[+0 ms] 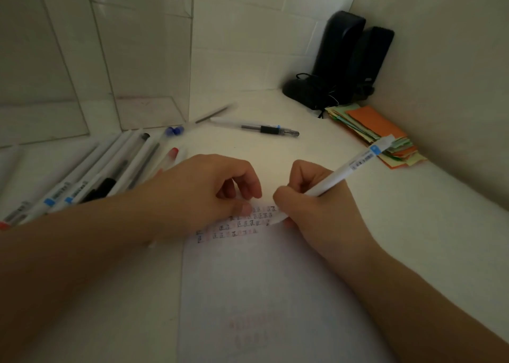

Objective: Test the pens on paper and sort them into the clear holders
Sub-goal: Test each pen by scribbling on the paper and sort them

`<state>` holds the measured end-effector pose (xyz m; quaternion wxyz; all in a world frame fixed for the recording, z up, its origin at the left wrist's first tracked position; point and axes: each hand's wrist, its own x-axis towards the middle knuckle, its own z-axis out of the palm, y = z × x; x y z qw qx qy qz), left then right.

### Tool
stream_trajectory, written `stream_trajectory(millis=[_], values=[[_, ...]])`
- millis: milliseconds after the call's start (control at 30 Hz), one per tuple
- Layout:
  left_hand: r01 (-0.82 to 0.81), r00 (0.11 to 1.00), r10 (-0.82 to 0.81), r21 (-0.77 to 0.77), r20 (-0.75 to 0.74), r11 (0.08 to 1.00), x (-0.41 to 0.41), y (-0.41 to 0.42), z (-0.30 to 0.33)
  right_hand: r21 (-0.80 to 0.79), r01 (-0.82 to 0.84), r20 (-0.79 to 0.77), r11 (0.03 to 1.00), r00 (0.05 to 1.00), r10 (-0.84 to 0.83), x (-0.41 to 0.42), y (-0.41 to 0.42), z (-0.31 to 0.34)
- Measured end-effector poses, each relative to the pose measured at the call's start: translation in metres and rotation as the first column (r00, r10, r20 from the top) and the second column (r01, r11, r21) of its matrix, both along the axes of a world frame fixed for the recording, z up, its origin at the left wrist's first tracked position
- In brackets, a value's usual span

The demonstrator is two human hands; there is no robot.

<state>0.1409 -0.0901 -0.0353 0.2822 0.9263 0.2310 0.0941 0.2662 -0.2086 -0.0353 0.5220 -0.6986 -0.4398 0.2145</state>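
My right hand grips a white pen with a blue label, its tip down on the white paper at the end of several rows of small marks. The pen's tail points up and right. My left hand rests on the paper's upper left part, fingers curled, fingertips pressing the sheet beside the marks. Several white pens lie side by side at the left. Another pen with a black grip lies alone farther back. Clear holders stand at the back left.
Two dark upright speakers with a tangle of cable stand in the back right corner. A stack of coloured paper slips, orange on top, lies against the right wall. Walls close in the desk at the back and right.
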Motion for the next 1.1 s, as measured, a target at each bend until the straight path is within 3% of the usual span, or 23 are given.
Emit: stream_trajectory(millis=[200,1100], values=[[0.027,1.0,-0.027,-0.008,0.01,1.0,0.0009,-0.0005,0.0003,0.013,-0.018,0.11,1.0,0.994,0.016,-0.0018,0.0017,-0.0054],[0.068,0.997,-0.068,-0.006,0.047,0.998,-0.0005,0.001,0.0005,-0.023,-0.045,0.147,0.999,0.988,0.048,-0.0015,0.002,-0.0049]])
